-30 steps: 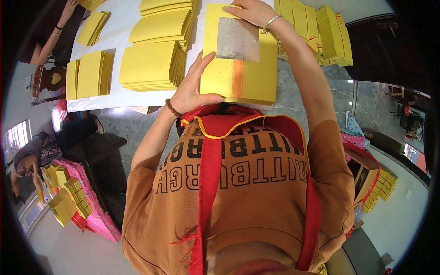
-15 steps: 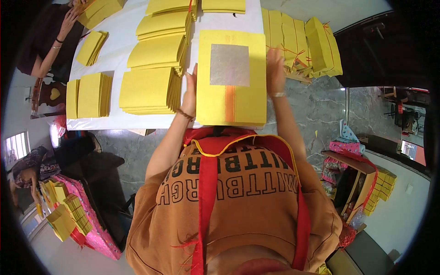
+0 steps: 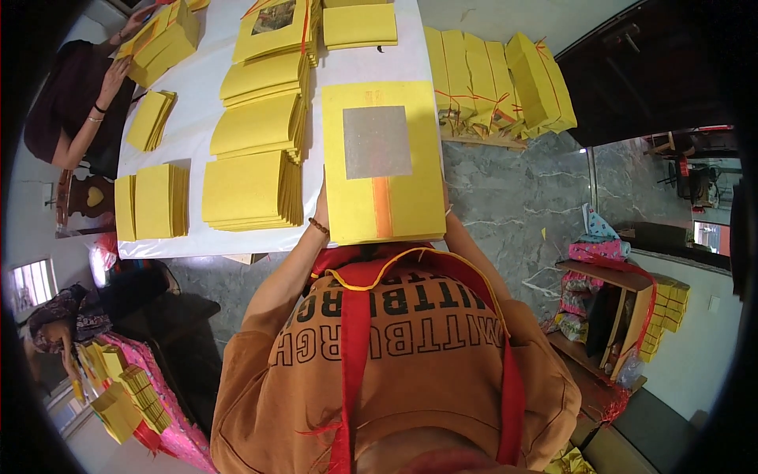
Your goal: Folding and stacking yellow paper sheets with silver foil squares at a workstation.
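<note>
A thick stack of yellow paper (image 3: 345,201) lies before me at the table's near edge. Its top sheet bears a silver square and an orange stripe. My left hand (image 3: 321,207) is against the left side of the stack, wrist beaded, fingers mostly hidden by the paper. Along the opposite side, my right hand (image 3: 447,199) shows only as a thin strip; the stack covers its fingers. Both hands clasp the stack between them. Just left of it, fanned piles of yellow paper (image 3: 246,189) run in a column away from me.
The white-covered table (image 3: 197,126) also holds smaller yellow piles (image 3: 162,201) at left. A co-worker's hand (image 3: 117,73) touches a yellow bundle (image 3: 167,43) at far left. Red-tied yellow bundles (image 3: 539,83) stand right of the table. Right of me is a wooden shelf unit (image 3: 628,316).
My right hand has come in against the stack's right side and is now mostly hidden. The view has shifted, showing more of the table's far part. The co-worker's bundle is tilted more upright.
</note>
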Action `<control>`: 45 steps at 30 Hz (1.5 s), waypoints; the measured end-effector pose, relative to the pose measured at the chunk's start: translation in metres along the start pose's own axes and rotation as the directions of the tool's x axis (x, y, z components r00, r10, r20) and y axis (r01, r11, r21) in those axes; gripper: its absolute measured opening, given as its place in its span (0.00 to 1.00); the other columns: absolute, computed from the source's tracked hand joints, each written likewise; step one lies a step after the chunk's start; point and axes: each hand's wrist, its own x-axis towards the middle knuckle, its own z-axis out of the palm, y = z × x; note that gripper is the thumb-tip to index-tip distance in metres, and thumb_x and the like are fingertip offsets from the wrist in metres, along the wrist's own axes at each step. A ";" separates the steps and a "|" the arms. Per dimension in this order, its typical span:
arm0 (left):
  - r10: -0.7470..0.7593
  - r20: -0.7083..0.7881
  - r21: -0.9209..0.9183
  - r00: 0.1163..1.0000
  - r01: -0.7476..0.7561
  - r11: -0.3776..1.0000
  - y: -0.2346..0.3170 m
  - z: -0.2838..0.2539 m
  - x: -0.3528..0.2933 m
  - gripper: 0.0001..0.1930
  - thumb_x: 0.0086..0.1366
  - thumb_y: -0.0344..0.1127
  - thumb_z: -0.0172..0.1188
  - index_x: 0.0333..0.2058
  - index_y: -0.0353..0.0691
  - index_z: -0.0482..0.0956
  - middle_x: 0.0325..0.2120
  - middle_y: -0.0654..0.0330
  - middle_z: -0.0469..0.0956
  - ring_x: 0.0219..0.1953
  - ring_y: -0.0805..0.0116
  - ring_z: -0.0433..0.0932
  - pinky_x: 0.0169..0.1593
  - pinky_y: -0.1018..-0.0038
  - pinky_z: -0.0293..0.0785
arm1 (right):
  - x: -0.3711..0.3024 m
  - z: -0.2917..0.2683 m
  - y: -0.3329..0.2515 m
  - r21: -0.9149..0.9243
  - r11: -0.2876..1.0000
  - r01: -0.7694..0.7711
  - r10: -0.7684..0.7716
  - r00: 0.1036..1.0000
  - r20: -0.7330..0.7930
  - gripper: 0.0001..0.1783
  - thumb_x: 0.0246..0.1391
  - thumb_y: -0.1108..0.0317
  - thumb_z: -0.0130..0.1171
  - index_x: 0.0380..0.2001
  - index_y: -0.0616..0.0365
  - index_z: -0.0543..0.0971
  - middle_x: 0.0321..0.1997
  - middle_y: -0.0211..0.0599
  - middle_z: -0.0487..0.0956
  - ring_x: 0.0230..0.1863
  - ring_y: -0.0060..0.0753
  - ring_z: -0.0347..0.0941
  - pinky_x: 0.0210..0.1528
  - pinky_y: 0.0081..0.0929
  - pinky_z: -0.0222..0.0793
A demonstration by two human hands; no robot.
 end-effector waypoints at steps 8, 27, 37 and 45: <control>0.573 0.247 0.225 0.781 -0.621 0.751 0.062 0.042 -0.005 0.38 0.64 0.63 0.27 0.63 0.39 0.43 0.63 0.56 0.48 0.63 0.67 0.49 0.63 0.74 0.47 | 0.050 -0.026 -0.092 0.673 0.733 -0.094 0.201 0.976 -0.082 0.34 0.62 0.45 0.26 0.64 0.55 0.45 0.68 0.40 0.47 0.68 0.35 0.42 0.67 0.31 0.35; 0.575 0.215 0.279 0.789 -0.614 0.738 0.085 0.055 -0.024 0.40 0.63 0.65 0.23 0.63 0.41 0.35 0.64 0.49 0.38 0.65 0.55 0.40 0.65 0.63 0.34 | 0.081 -0.059 -0.122 0.574 0.818 0.039 0.067 0.984 -0.163 0.31 0.63 0.49 0.25 0.65 0.48 0.39 0.69 0.36 0.43 0.69 0.34 0.39 0.66 0.32 0.37; 0.604 0.228 0.311 0.764 -0.645 0.699 0.028 0.052 -0.073 0.39 0.64 0.64 0.26 0.63 0.39 0.39 0.64 0.52 0.39 0.66 0.61 0.39 0.65 0.64 0.34 | 0.001 -0.019 -0.139 0.598 0.795 -0.102 0.168 0.984 -0.056 0.35 0.63 0.48 0.29 0.65 0.52 0.35 0.69 0.42 0.39 0.70 0.35 0.34 0.67 0.33 0.32; 0.482 0.711 0.675 0.513 -0.690 -0.261 0.070 0.046 -0.117 0.27 0.58 0.48 0.55 0.54 0.42 0.67 0.56 0.54 0.61 0.58 0.55 0.57 0.59 0.63 0.52 | -0.005 -0.058 -0.164 -0.064 0.956 0.285 -0.278 0.955 0.105 0.22 0.52 0.60 0.51 0.50 0.51 0.72 0.60 0.34 0.66 0.69 0.39 0.41 0.66 0.38 0.36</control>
